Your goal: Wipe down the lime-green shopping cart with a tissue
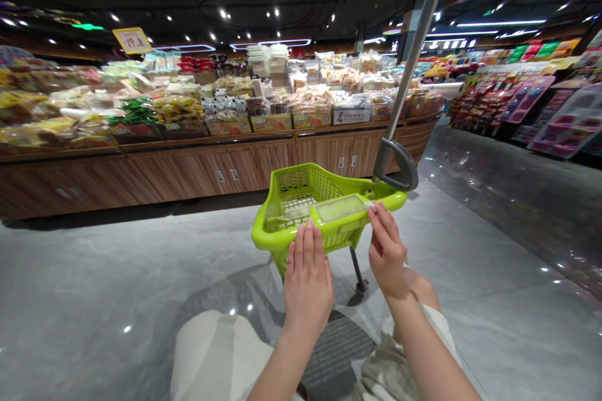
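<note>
Rests the left hand (308, 285) on the near rim of the green cart (276, 239), back upward, fingers straight and side by side, touching without grasping. Holds the right hand (388, 255) at the right end of the cart's pale panel (341, 208), fingers bent and bunched, seemingly pinching a white scrap (369, 205) (too small to tell what). Has the cart straight ahead of the pale-clad knees (211, 354), standing on the grey floor (117, 288). Sees a metal pole (416, 44) slanting up at the cart's right end, with a grey loop (408, 166) near its foot. Faces, behind the cart, a wood-fronted counter (254, 166) heaped with packaged food (226, 109). Glimpses stocked shelves (493, 97) well off to the cart's right, and a yellow-edged sign (132, 41) above and left of it.
</note>
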Demonstrator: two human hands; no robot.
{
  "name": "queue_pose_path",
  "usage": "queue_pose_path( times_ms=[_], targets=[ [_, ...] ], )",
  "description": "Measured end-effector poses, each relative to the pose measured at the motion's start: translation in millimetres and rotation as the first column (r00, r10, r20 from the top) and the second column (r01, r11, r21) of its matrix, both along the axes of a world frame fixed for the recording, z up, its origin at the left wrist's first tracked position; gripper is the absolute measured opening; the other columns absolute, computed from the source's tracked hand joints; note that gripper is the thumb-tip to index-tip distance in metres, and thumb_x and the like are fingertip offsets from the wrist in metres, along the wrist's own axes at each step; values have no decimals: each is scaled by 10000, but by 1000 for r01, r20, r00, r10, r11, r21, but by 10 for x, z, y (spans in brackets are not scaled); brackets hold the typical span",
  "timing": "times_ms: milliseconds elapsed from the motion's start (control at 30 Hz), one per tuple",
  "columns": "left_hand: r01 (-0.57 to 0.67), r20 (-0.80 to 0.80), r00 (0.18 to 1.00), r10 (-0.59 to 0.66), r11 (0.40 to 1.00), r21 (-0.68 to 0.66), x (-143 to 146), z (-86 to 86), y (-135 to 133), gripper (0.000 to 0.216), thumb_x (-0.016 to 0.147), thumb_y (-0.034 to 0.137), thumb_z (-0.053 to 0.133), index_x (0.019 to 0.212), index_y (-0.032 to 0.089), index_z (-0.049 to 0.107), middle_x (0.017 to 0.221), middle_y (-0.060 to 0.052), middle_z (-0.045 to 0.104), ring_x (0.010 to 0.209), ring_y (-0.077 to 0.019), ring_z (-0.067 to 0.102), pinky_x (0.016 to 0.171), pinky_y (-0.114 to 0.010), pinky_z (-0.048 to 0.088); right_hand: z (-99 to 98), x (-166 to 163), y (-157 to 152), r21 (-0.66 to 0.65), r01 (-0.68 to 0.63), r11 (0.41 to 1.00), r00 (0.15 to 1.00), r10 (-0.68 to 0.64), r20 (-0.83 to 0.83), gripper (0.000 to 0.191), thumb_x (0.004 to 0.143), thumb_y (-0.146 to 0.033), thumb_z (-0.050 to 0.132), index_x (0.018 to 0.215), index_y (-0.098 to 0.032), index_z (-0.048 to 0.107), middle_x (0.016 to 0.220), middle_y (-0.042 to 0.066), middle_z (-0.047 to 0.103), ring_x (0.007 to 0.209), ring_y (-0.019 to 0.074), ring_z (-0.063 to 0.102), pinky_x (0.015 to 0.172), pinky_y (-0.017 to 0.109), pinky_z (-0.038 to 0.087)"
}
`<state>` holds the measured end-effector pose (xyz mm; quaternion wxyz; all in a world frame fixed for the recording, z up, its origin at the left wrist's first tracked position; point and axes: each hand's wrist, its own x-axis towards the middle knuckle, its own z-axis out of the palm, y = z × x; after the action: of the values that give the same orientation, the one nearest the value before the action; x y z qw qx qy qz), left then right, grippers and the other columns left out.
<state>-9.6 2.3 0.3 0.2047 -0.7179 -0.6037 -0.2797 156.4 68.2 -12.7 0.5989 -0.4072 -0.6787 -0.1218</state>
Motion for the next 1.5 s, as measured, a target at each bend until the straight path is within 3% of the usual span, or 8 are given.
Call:
queue_pose_path(
  times_ms=[100,300,400,567,867,1100,1333,1500],
  targets=[
    [5,15,1000,-6,1000,15,25,-8,11,704,950,217,408,1541,99,44,1582,-145,284,1484,-243,195,1203,-439,219,-5,-68,-3,-6,65,998,989,-65,-133,566,934,-63,374,1436,-316,442,1462,43,496,1356,223,458,1136,490,392],
    [-1,1,1000,1,999,38,7,-31,22,706,941,204,412,1542,107,57,1571,-150,309,1478,-256,214,1203,-455,222,46,-479,-208,26,-261,965,933,245,263,603,931,-75,418,1501,-253,334,1413,87,546,1373,230,430,1126,466,412],
    [0,-13,1000,0,1000,22,-19,-12,7,707,946,192,407,1540,104,34,1572,-148,305,1478,-246,218,1196,-452,244,32,-294,-129,13,-182,983,958,174,227,603,929,-46,366,1491,-266,354,1430,79,529,1370,225,434,1152,477,369],
    [6,16,1000,-6,1000,19,21,3,12,706,946,196,410,1541,101,41,1575,-150,299,1478,-253,214,1197,-449,240,-52,-20,74,19,91,996,986,-88,-144,557,942,-71,358,1441,-307,435,1467,46,490,1360,226,452,1153,510,357],
    [4,-3,1000,-4,1000,29,-7,-33,8,687,939,181,405,1540,90,85,1571,-156,306,1481,-253,202,1201,-454,226,-24,-373,-167,34,-243,969,924,220,313,620,926,-44,389,1506,-251,318,1415,84,545,1372,218,431,1137,462,396],
    [16,16,1000,-16,1000,13,19,4,13,705,951,210,405,1541,99,36,1576,-153,294,1480,-250,208,1195,-450,243,-19,-71,21,-1,73,997,987,-72,-144,558,934,-69,359,1434,-299,450,1454,51,505,1351,226,464,1158,519,346],
    [12,20,1000,-12,999,47,10,-21,12,701,945,194,394,1543,113,37,1569,-153,312,1474,-258,225,1196,-457,238,-17,-475,-212,20,-226,974,948,215,235,595,930,-84,414,1493,-264,351,1413,88,543,1354,223,453,1135,467,397],
    [16,16,1000,-17,1000,19,-18,3,-11,711,949,206,402,1541,104,20,1572,-157,304,1476,-247,222,1194,-450,248,-38,-152,-15,17,5,1000,1000,-4,-27,578,930,-47,340,1450,-285,426,1446,66,512,1352,217,463,1154,507,354]
  ],
)
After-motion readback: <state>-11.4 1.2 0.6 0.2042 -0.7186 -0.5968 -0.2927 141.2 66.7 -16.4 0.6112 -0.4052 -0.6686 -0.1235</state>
